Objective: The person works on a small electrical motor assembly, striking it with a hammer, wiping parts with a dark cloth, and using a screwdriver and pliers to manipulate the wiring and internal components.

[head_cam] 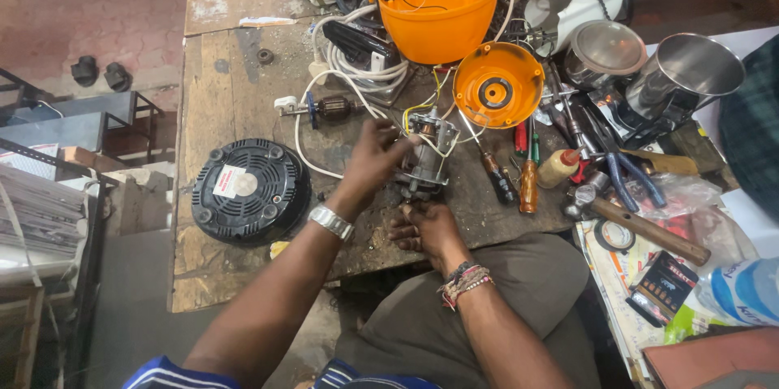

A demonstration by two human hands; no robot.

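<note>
Motor stator (423,163): out of the orange housing (438,8), wires attached (armature (329,107) lies apart); my left hand (372,160) and right hand (426,227) both grip it. Reassembly outstanding.

Repair workshop: worn bench (227,89) w/ screwdrivers (528,184), hammer (649,231), motor parts (422,163).

Light was dim and warm; glare sat on the far-right steel jar (686,68); edges bowed, corners soft.

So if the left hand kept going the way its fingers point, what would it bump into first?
Likely the grey motor block that the left hand already touches; beyond it lies the round orange cover. Depth is hard to judge.
</note>
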